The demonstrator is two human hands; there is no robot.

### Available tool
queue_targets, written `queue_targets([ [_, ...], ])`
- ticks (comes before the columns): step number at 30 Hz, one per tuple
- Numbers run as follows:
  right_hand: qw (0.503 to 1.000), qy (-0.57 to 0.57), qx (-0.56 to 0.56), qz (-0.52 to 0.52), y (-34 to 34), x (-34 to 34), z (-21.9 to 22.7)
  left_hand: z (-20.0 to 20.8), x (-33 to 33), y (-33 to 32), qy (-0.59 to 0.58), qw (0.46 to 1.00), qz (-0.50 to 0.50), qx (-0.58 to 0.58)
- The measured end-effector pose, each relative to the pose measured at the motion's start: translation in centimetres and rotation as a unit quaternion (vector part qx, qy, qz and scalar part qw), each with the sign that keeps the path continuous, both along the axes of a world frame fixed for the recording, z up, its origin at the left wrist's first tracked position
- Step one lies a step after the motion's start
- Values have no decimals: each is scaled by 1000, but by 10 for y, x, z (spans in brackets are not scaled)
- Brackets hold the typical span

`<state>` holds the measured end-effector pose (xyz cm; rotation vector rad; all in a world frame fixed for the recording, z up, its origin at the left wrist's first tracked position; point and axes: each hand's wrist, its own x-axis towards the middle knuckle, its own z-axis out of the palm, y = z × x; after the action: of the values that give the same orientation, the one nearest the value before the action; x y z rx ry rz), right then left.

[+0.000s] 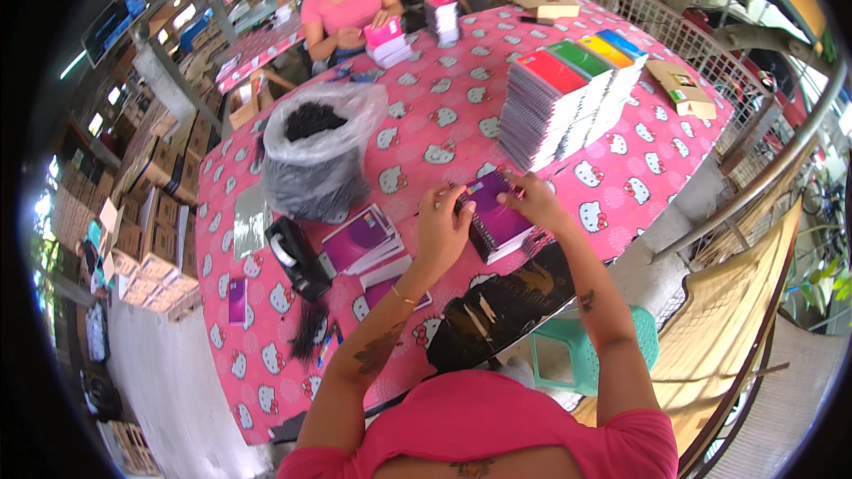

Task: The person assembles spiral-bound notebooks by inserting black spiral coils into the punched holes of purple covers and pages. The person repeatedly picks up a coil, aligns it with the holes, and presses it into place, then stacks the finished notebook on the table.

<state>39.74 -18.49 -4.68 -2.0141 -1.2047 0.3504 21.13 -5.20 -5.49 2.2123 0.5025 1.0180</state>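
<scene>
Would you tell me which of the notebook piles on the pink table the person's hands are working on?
The low purple-topped pile at the near edge; the left hand and right hand both touch it. The tall row of stacks with red, green, yellow and blue covers stands untouched behind.

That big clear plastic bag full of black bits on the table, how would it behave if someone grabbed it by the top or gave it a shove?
The clear plastic bag looks thin and crinkled, so it would probably be floppy and sag if lifted by its open mouth. It bulges with black pieces, so it is likely fairly heavy. Pushed on the pink tablecloth, it would probably slump rather than roll.
</scene>
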Motion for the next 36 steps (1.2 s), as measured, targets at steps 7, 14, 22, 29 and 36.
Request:
queue_targets([
  [7,962,-58,262,-52,-42,-103,31,-59,-209,4,244,956,-20,162],
  [14,961,29,144,233,14,-194,-56,-78,-230,-1,256,936,-6,240],
  [22,930,276,123,210,52,-207,-118,-41,-236,20,141,955,161,203],
  [29,913,314,100,239,62,-212,-113,-102,-371,89,275,885,368,73],
  [36,885,392,112,225,63,-210,-121,-40,-324,40,161,915,360,85],
])
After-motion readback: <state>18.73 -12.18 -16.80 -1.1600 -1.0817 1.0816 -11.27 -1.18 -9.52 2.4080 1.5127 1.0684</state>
